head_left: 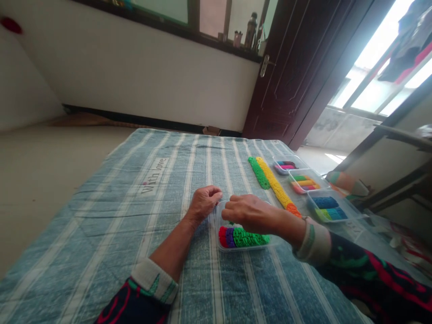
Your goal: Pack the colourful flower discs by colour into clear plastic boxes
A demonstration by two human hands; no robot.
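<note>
Two patterned sleeves (374,274) reach in, cut off by the bottom and right edges of the frame. At lower centre, one clear box (245,248) on a striped cloth (101,234) holds a red piece (222,237), a purple piece (230,237) and a green piece (251,237); the right hand (248,213) covers much of its far half. That hand's fingers bend downward, and whether they pinch anything cannot be told. The left hand (204,202) is curled beside the box's left rim, thumb near forefinger, any hold too small to make out. Beyond the right wrist, which hides its near end, runs a yellow strip (273,180) with an orange section (293,209), alongside one green strip (259,173). Three more boxes (322,182) of coloured pieces line the right of the frame. Farther off stand one door (293,58), its top cut off, and one flask (250,31) at upper centre, with blurred clothes (408,40) at upper right
</note>
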